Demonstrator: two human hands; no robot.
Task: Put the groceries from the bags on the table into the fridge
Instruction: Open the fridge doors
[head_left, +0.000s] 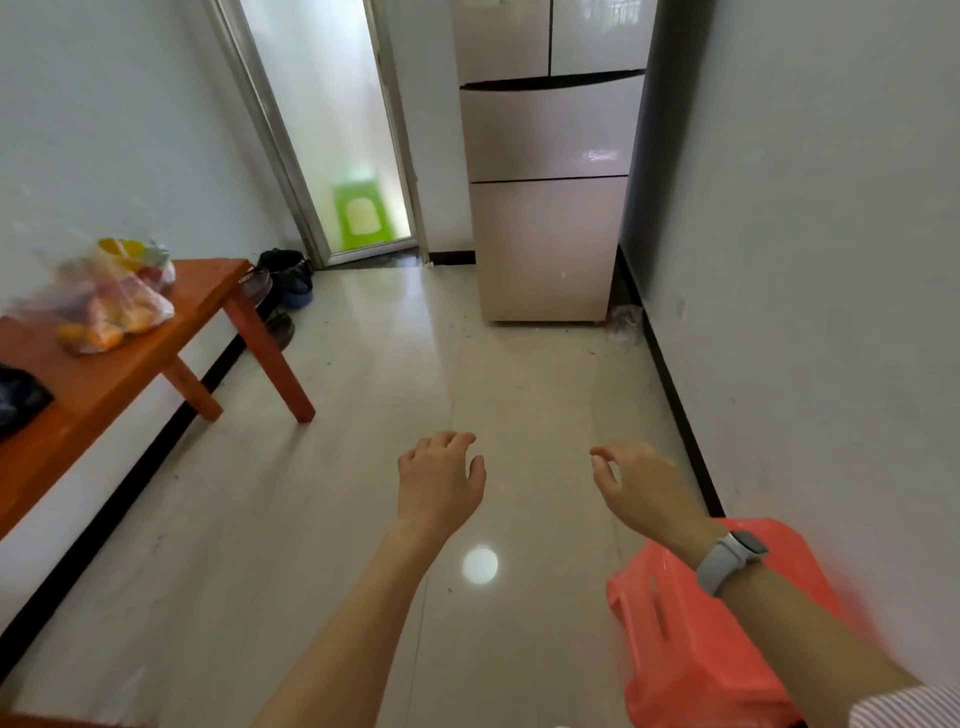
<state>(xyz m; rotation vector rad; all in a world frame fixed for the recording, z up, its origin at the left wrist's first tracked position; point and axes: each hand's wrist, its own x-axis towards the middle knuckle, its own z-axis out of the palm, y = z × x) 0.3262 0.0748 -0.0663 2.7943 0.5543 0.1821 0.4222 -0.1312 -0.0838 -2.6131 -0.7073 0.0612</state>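
A tall beige fridge (550, 156) stands at the far end of the room, all its doors closed. On the orange wooden table (130, 364) at the left lie two clear plastic bags of groceries: a near bag (111, 312) with orange and red fruit, and a far bag (140, 257) with yellow and green items. A dark bag (18, 397) sits at the table's near left edge. My left hand (439, 480) and my right hand (641, 486) hover over the floor, both empty with loosely curled fingers. A grey watch is on my right wrist.
A red plastic stool (696, 639) stands under my right forearm by the right wall. Shoes and a dark bag (288, 278) lie beyond the table near a frosted glass door (332, 130). A crumpled clear bag (623, 322) lies beside the fridge. Glossy tiled floor stretches between me and the fridge.
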